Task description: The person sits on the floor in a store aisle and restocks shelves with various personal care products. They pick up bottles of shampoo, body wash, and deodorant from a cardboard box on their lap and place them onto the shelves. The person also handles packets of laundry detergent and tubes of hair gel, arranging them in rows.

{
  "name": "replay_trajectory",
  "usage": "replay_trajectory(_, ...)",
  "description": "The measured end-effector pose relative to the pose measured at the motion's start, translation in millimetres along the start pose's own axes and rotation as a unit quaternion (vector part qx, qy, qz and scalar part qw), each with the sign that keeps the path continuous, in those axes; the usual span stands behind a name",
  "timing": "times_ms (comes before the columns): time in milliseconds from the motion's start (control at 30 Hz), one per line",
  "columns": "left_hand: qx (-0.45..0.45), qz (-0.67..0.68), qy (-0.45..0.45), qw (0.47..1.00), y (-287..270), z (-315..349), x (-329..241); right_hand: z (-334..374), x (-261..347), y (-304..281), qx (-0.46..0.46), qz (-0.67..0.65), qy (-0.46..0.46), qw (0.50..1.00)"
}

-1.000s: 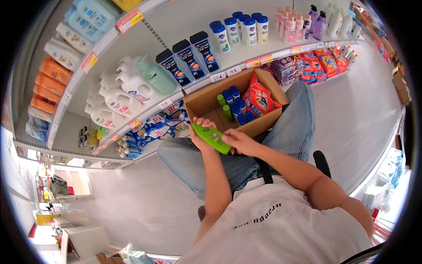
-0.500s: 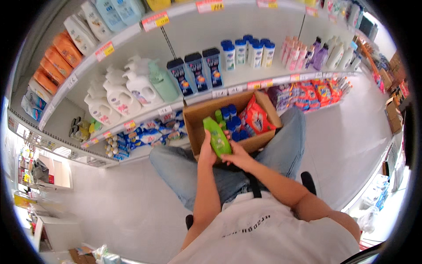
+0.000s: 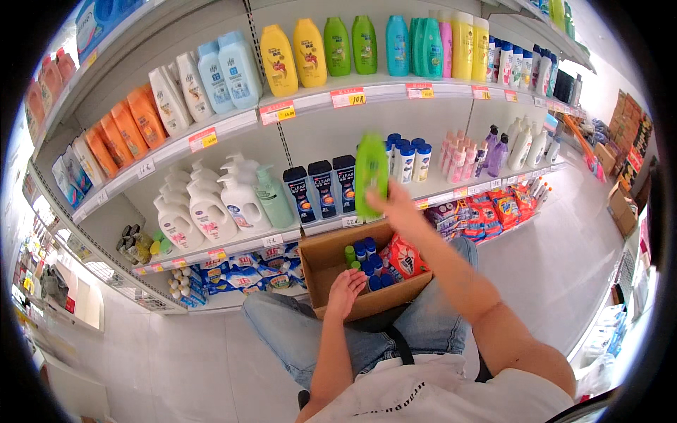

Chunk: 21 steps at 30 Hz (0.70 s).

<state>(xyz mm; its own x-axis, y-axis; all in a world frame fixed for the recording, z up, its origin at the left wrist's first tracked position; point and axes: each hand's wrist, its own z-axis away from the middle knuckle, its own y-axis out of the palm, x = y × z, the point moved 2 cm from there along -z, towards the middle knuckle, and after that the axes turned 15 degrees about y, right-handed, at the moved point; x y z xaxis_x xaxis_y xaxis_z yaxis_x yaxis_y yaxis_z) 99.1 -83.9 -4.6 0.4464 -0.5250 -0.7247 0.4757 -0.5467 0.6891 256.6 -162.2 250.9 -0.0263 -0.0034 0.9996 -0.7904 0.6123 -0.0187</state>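
Note:
My right hand (image 3: 392,206) grips the lower part of a green shampoo bottle (image 3: 371,166), held upright in front of the middle shelf and slightly blurred. My left hand (image 3: 345,290) rests over the near rim of a cardboard box (image 3: 319,282), its fingers stretched out and nothing held. Inside the box are several blue-capped bottles (image 3: 376,266), green-capped bottles (image 3: 350,252) and a red bag (image 3: 405,257). Two similar green bottles (image 3: 350,46) stand on the upper shelf, between yellow bottles (image 3: 294,56) and turquoise ones (image 3: 416,46).
Dark blue bottles (image 3: 322,187) and white pump bottles (image 3: 240,203) line the middle shelf (image 3: 338,224). Blue packs (image 3: 243,271) and red bags (image 3: 486,211) fill the bottom level. My bent knees (image 3: 285,321) flank the box. Open cartons (image 3: 620,208) lie at the far right.
The green bottle has gone from both hands into my right hand alone, raised up and to the right out of the box. My left hand has let go. The view has tilted upward.

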Motion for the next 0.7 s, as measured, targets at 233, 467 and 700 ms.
replay_trajectory(233, 0.033, 0.068, 0.006, 0.997, -7, 1, 1, -107, 199, -26, -0.280, 0.076, -0.327, 0.899)
replay_trajectory(467, 0.012, 0.077, -0.003, 0.997, -14, 0, 1, -214, 216, -27, -0.271, 0.293, -0.169, 0.901)
replay_trajectory(700, 0.027, 0.089, -0.017, 0.996, -10, 0, 4, -247, 212, -30, -0.253, 0.307, -0.117, 0.910)
